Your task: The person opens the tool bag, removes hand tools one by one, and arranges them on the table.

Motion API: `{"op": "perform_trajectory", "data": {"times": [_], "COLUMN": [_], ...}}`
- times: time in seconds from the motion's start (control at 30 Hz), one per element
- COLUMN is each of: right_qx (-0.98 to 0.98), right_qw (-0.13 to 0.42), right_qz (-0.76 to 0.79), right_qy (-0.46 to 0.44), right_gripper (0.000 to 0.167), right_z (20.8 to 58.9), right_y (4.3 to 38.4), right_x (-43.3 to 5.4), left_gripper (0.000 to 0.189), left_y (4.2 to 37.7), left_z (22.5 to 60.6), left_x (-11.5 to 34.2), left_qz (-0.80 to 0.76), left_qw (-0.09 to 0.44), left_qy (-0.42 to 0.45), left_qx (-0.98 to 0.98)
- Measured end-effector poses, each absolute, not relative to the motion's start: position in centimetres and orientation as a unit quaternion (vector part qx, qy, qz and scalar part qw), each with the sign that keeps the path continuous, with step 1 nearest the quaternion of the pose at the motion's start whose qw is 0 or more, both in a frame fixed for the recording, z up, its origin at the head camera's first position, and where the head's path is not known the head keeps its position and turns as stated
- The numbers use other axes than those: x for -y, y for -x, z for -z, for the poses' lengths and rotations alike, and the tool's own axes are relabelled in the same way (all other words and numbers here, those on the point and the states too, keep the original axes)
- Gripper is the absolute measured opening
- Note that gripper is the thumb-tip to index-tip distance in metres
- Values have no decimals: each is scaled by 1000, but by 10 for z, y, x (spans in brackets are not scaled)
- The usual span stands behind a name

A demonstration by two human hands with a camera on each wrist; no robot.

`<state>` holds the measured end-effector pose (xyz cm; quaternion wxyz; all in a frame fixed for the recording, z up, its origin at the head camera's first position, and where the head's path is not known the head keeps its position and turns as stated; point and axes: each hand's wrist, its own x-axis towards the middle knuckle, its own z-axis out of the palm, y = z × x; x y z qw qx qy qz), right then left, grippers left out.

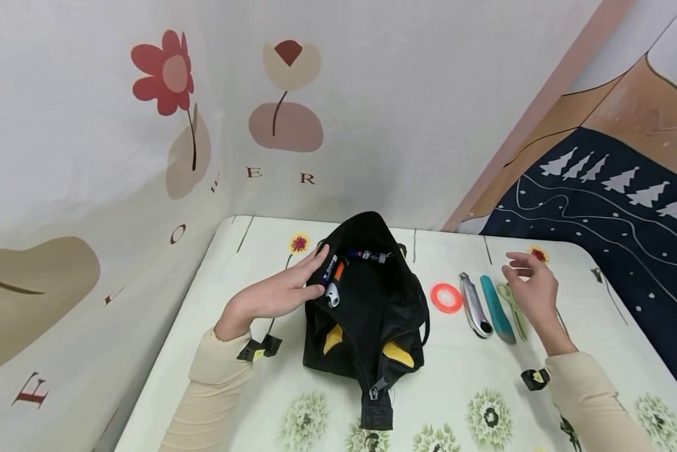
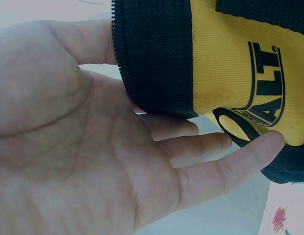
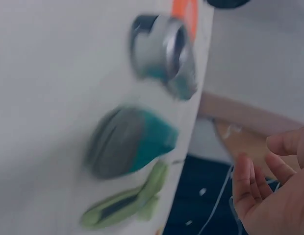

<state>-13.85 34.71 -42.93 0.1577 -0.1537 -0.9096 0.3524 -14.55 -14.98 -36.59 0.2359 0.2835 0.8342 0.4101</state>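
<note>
A soft black woven-fabric bag with smooth yellow panels [image 1: 366, 307] stood gaping on the white flower-printed cloth [image 1: 445, 389]. The left hand [image 1: 273, 295] held its toothed zip rim, thumb lapped over the edge, several fingers stretched fairly straight along the outside. Inside lay a slim dark-blue tube [image 1: 329, 270], an orange-and-white tool [image 1: 332, 294] and a short purple-dark cylinder [image 1: 366, 255].

The right hand [image 1: 534, 292], loosely bent and holding nothing, hovered near pale-green plastic scissors [image 1: 517, 314]. Alongside lay a rounded teal-and-grey tool [image 1: 497, 307], a ridged silver cutter [image 1: 474, 304] and a flat, translucent orange ring [image 1: 435, 297].
</note>
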Motion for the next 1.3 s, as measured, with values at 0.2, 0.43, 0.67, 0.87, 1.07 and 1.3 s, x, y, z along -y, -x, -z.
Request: {"op": "perform_trajectory", "data": {"times": [0.2,0.43,0.67,0.87,1.07,1.3], "right_qx": [907,897,890,884,863,838], "right_qw": [171,197,208,200,200,186], "right_qz": [-368,-388,-405,-423,-461,-506], "right_qy": [115,71,23,-5,-48,-87], "right_gripper": [37,33,31,31,30,29], "right_z": [415,402,389,380,374,369], "right_y": [133,127,121,116,117,119], "right_x": [-322,-296,-270,-250,-232,-204], "left_gripper": [78,78,78,78,78,78], "left_y": [145,145,145,145,145,145], "left_z": [366,366,367,367,366,364], "left_x": [149,149,150,150,150,149], "left_qz": [-413,-414,-414,-413,-412,-409], "left_qw": [239,239,236,235,236,236], "left_qy": [-278,-278,-283,-284,-280,-281], "left_qx": [-833,-833,-833,-833,-835,-835]}}
